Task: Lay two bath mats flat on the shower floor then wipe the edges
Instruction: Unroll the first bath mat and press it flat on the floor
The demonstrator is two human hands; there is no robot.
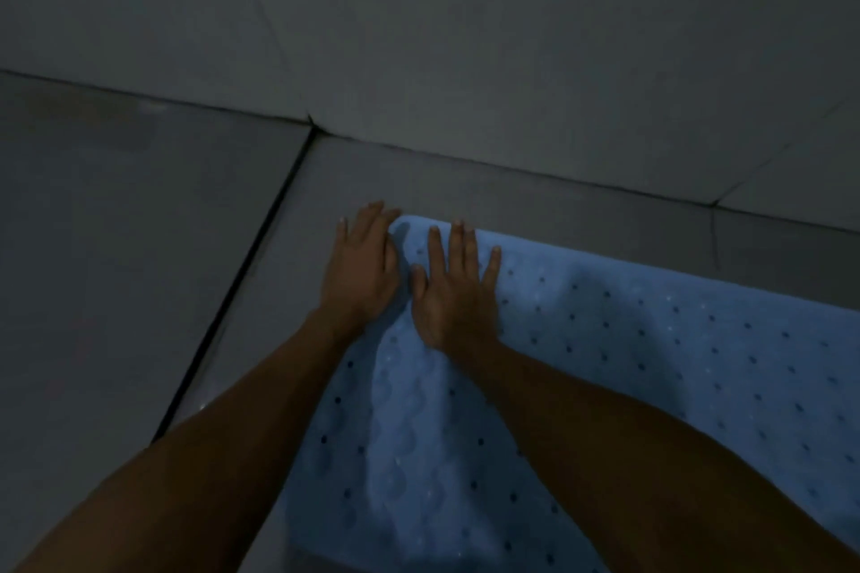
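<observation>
A light blue bath mat (628,363) with rows of small holes lies on the grey tiled shower floor (139,247), its rounded far-left corner near the wall. My right hand (453,288) rests flat on that corner, fingers spread, palm down. My left hand (360,265) lies flat beside it at the mat's left edge, partly on the mat and partly on the floor tile. Neither hand holds anything. Only one mat is in view. A slight ripple runs through the mat below my hands.
A grey tiled wall (465,37) rises just beyond the mat's far edge. A dark grout line (242,284) runs diagonally across the floor left of the mat. The light is dim.
</observation>
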